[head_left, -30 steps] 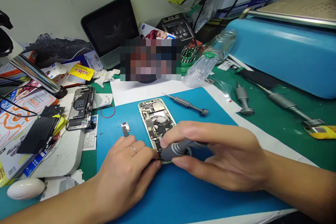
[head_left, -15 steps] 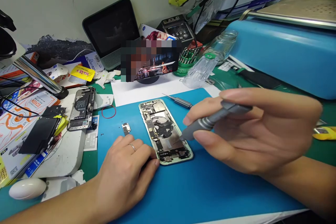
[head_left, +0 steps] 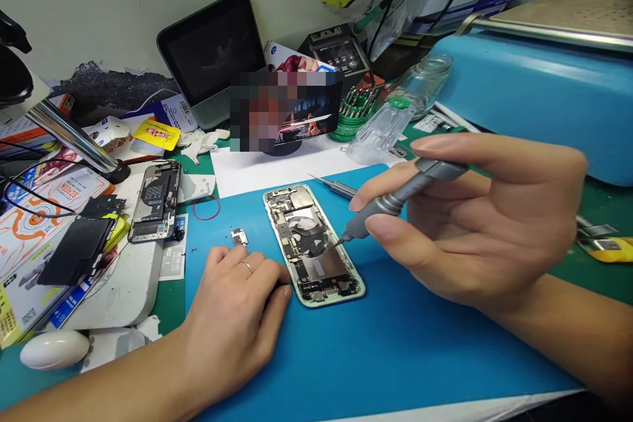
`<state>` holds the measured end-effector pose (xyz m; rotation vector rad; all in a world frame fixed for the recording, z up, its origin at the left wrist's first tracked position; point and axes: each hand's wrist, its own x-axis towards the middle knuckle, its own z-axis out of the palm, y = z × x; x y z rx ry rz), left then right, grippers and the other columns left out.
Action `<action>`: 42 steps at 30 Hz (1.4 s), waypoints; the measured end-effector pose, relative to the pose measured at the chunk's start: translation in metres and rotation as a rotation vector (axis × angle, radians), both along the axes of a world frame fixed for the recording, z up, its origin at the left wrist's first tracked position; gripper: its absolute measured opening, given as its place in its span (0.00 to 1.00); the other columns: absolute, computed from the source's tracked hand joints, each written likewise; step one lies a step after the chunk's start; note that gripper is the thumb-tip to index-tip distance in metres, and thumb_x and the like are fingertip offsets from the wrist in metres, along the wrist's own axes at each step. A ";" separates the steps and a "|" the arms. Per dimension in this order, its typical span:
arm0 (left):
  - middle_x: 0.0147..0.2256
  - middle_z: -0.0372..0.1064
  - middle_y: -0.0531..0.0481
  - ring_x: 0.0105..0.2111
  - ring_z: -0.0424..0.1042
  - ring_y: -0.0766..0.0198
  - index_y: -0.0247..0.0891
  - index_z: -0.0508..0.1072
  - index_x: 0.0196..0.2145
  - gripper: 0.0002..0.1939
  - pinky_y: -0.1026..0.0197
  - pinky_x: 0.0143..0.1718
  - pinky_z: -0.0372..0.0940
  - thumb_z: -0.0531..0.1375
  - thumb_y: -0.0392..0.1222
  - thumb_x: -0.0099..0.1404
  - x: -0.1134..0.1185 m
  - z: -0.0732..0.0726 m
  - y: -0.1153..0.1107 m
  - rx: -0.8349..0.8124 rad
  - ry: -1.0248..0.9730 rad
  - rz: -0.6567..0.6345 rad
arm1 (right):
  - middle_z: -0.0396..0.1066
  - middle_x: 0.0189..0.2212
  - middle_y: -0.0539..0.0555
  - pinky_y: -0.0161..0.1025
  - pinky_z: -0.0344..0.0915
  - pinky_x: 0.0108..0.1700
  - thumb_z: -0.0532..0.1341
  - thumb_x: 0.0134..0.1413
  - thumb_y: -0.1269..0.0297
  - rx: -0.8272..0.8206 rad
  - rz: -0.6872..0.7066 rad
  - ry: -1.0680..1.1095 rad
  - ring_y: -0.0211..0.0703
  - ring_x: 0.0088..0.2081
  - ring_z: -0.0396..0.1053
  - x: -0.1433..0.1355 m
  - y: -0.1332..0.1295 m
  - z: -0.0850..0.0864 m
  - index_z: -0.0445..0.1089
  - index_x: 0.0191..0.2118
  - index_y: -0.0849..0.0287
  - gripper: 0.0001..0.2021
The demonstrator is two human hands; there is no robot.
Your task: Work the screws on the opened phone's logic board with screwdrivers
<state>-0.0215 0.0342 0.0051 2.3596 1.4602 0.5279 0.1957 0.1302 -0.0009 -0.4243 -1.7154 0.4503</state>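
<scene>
An opened phone (head_left: 316, 247) lies on the blue mat (head_left: 356, 349), its inner parts showing. My right hand (head_left: 475, 217) grips a grey screwdriver (head_left: 380, 211) between thumb and fingers, the tip over the lower half of the phone. Beside the phone's lower left edge rests my left hand (head_left: 242, 310), fingers curled together; whether anything is under them is hidden. A small metal part (head_left: 239, 237) sits just beyond its fingertips. Above the phone, a second screwdriver (head_left: 336, 188) lies on the mat, partly behind my right fingers.
At left are another opened phone (head_left: 155, 201), a white mouse (head_left: 54, 350) and boxes. Behind the mat stand a lit phone screen (head_left: 311, 112), a green bit holder (head_left: 349, 125), a clear plastic cup (head_left: 378, 132) and a dark display (head_left: 212, 46). A blue case (head_left: 534, 92) occupies the right.
My left hand has drawn slightly left, away from the phone's edge. My right hand has shifted a little up and left and tilted the screwdriver, whose thin tip now shows.
</scene>
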 end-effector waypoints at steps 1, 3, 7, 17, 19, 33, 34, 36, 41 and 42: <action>0.32 0.69 0.53 0.33 0.63 0.59 0.39 0.70 0.38 0.08 0.53 0.37 0.48 0.53 0.35 0.76 0.000 0.000 0.000 -0.006 0.000 0.003 | 0.65 0.53 0.54 0.43 0.80 0.35 0.65 0.54 0.81 0.012 -0.006 -0.006 0.41 0.33 0.77 0.000 0.001 0.000 0.67 0.63 0.45 0.33; 0.32 0.69 0.53 0.33 0.63 0.58 0.39 0.70 0.39 0.08 0.53 0.37 0.48 0.53 0.35 0.76 0.000 0.000 0.001 -0.016 -0.002 0.007 | 0.65 0.53 0.55 0.43 0.80 0.35 0.65 0.54 0.81 0.028 -0.020 -0.013 0.40 0.33 0.77 0.000 0.002 0.000 0.68 0.61 0.48 0.31; 0.32 0.68 0.53 0.33 0.64 0.58 0.39 0.68 0.40 0.04 0.53 0.38 0.49 0.54 0.35 0.75 0.000 0.000 -0.001 -0.021 -0.012 0.012 | 0.65 0.53 0.55 0.43 0.80 0.34 0.64 0.56 0.80 0.018 -0.041 -0.026 0.41 0.33 0.77 0.001 0.002 0.000 0.67 0.60 0.48 0.29; 0.30 0.64 0.56 0.30 0.63 0.62 0.40 0.64 0.41 0.04 0.55 0.36 0.52 0.56 0.33 0.70 0.002 0.002 -0.002 0.007 -0.106 -0.002 | 0.65 0.55 0.53 0.42 0.79 0.38 0.65 0.56 0.79 -0.046 0.002 -0.039 0.40 0.35 0.76 0.003 0.002 -0.002 0.67 0.63 0.41 0.33; 0.30 0.64 0.56 0.30 0.63 0.61 0.40 0.64 0.40 0.04 0.56 0.35 0.53 0.56 0.34 0.70 0.002 0.002 -0.002 0.008 -0.099 -0.009 | 0.66 0.55 0.52 0.41 0.79 0.38 0.66 0.57 0.78 -0.084 0.041 -0.049 0.39 0.35 0.76 0.004 0.002 -0.003 0.67 0.63 0.40 0.33; 0.33 0.69 0.50 0.32 0.63 0.58 0.38 0.70 0.54 0.12 0.54 0.34 0.52 0.55 0.37 0.75 0.000 0.002 -0.003 0.084 -0.011 -0.154 | 0.74 0.44 0.52 0.36 0.79 0.35 0.67 0.57 0.76 -0.161 0.290 -0.272 0.40 0.34 0.77 0.006 -0.001 -0.003 0.64 0.59 0.47 0.28; 0.33 0.69 0.50 0.32 0.63 0.58 0.38 0.71 0.55 0.13 0.54 0.33 0.52 0.55 0.37 0.75 0.000 0.002 -0.003 0.087 -0.006 -0.162 | 0.74 0.42 0.52 0.36 0.79 0.35 0.67 0.58 0.76 -0.160 0.290 -0.283 0.40 0.34 0.77 0.006 -0.001 -0.004 0.64 0.59 0.47 0.27; 0.33 0.69 0.49 0.32 0.63 0.58 0.37 0.71 0.55 0.14 0.54 0.33 0.52 0.54 0.36 0.75 0.000 0.001 -0.003 0.080 0.002 -0.167 | 0.74 0.41 0.51 0.37 0.79 0.36 0.67 0.58 0.75 -0.151 0.290 -0.305 0.39 0.34 0.76 0.006 -0.002 -0.004 0.63 0.59 0.49 0.26; 0.32 0.68 0.49 0.32 0.62 0.57 0.37 0.73 0.55 0.15 0.53 0.32 0.50 0.54 0.36 0.74 0.001 0.001 -0.002 0.048 0.014 -0.171 | 0.75 0.42 0.52 0.36 0.78 0.36 0.65 0.59 0.75 -0.125 0.294 -0.338 0.39 0.36 0.77 0.006 -0.002 -0.006 0.62 0.59 0.50 0.26; 0.31 0.67 0.49 0.32 0.62 0.57 0.37 0.73 0.55 0.15 0.53 0.32 0.50 0.54 0.37 0.74 0.001 0.001 -0.002 0.044 0.015 -0.173 | 0.75 0.42 0.52 0.36 0.78 0.37 0.65 0.59 0.75 -0.120 0.293 -0.339 0.39 0.36 0.77 0.006 -0.002 -0.006 0.62 0.59 0.50 0.26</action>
